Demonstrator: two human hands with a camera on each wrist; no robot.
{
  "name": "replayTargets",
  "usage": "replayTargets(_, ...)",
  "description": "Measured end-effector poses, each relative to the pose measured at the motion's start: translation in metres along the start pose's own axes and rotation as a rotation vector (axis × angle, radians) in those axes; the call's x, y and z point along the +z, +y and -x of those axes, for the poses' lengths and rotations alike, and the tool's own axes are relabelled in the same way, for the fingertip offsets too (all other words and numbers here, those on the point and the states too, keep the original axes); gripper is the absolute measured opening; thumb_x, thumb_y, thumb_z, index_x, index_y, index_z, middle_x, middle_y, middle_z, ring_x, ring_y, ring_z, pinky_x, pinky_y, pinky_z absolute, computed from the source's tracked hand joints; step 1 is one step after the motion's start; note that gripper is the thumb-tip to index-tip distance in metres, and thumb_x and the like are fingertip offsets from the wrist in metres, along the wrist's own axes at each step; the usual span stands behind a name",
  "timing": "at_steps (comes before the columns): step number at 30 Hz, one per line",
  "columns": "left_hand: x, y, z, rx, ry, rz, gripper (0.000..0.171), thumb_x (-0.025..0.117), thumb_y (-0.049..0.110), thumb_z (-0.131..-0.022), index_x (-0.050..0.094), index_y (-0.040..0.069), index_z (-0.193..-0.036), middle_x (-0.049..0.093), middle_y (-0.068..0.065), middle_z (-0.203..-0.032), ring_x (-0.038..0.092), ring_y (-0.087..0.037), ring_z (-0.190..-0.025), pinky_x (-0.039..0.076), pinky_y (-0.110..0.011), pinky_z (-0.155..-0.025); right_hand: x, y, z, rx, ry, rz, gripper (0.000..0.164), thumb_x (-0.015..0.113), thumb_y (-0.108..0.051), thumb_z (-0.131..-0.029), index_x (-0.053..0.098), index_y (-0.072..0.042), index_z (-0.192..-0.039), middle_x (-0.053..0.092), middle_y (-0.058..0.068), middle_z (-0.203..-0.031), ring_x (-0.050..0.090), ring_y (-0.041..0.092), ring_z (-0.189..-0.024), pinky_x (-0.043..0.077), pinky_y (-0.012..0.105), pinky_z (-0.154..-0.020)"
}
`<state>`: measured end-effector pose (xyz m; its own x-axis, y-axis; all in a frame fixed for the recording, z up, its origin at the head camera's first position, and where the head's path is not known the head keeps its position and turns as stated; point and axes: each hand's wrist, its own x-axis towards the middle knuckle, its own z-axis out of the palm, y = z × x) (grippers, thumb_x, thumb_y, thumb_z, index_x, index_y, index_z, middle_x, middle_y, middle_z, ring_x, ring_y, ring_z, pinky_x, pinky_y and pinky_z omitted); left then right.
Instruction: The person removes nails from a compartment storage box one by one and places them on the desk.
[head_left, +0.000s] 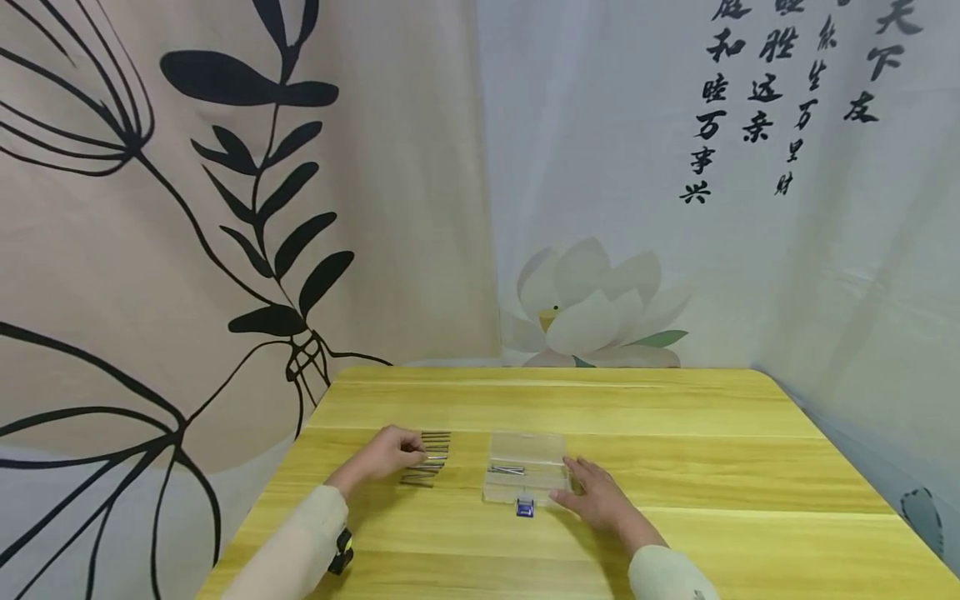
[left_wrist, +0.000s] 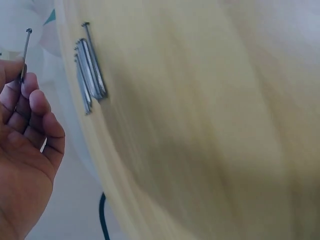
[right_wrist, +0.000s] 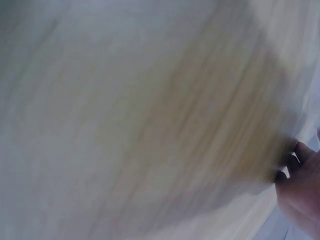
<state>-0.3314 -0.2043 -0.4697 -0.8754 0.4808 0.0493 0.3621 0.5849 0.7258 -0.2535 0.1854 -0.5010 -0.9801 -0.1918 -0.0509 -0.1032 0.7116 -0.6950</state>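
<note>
My left hand (head_left: 395,450) pinches a nail (left_wrist: 26,50) between thumb and forefinger, its head pointing up in the left wrist view. Below that hand lie several loose nails (head_left: 436,437) in a rough column on the table. A clear plastic box (head_left: 527,446) lies with its lid folded back, and a few nails (head_left: 507,470) rest inside. Against the box's right side, my right hand (head_left: 600,497) rests with fingers spread and only lightly bent. In the right wrist view, the fingertips are dark and blurred, and the box cannot be made out.
The wooden table (head_left: 712,467) extends around the box on all sides. A blue clasp or tag (head_left: 525,507) sticks out at the box's front edge. Behind the table hangs a printed curtain (head_left: 420,208). A dark band with a device (head_left: 342,552) sits on the left wrist.
</note>
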Motion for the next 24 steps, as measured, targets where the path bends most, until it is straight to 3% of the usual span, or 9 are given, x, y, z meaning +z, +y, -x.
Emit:
replayTargets(11,-0.006,-0.020,0.023,-0.014,-0.050,0.019,0.013,0.067,0.012,-0.095,0.073,0.001,-0.095,0.067,-0.009,-0.085,0.052,-0.011,-0.069,0.044,-0.026,-0.060,0.001,0.000,0.000,0.005,-0.007,0.002,0.073,0.064,-0.044,-0.095,0.038,-0.006,-0.152,0.026,0.028,-0.156,0.019,0.054,-0.141,0.016,0.073,-0.106)
replayTargets(24,0.003,-0.029,0.032,-0.024,-0.098,-0.015,0.012,0.066,0.015,-0.097,0.074,0.009,-0.090,0.067,-0.001,-0.080,0.049,-0.008,-0.061,0.044,-0.026,-0.053,0.001,0.004,-0.003,0.007,-0.005,0.003,0.074,0.065,-0.045,-0.094,0.038,-0.008,-0.152,0.027,0.027,-0.156,0.019,0.055,-0.140,0.017,0.074,-0.104)
